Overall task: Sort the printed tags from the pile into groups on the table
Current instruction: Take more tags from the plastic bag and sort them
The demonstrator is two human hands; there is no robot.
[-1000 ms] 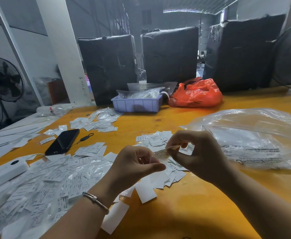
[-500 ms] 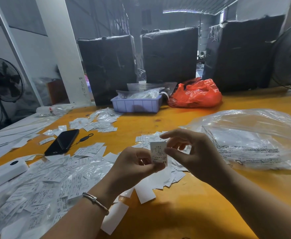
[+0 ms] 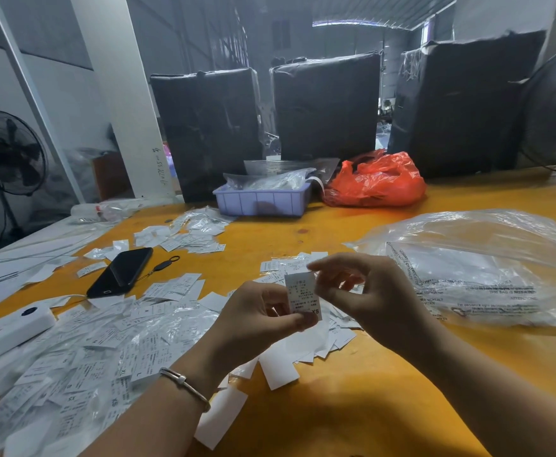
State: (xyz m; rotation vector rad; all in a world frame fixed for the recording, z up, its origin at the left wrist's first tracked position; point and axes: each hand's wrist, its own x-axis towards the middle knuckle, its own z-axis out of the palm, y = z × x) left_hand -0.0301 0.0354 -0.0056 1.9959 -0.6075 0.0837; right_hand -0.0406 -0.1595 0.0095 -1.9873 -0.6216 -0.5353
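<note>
Left hand (image 3: 256, 319) grip pinches one printed tag (image 3: 301, 296) at its lower edge, tag upright, "XS" showing. Right hand (image 3: 373, 291) grip pinches the tag's top right corner. Both held above a small group of tags (image 3: 322, 341) on the orange bench (image 3: 352, 407). Big loose pile (image 3: 82, 357) lies left, black phone (image 3: 120, 273) beyond it, clear plastic bag (image 3: 487, 268) right.

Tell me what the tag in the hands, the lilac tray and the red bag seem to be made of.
Printed tag: probably thin matte paper, white and flat, though a synthetic label cannot be excluded.
Lilac tray: rigid moulded plastic, judging by its ribbed walls and dull sheen.
Red bag: thin plastic film, crumpled, with glossy highlights.
</note>
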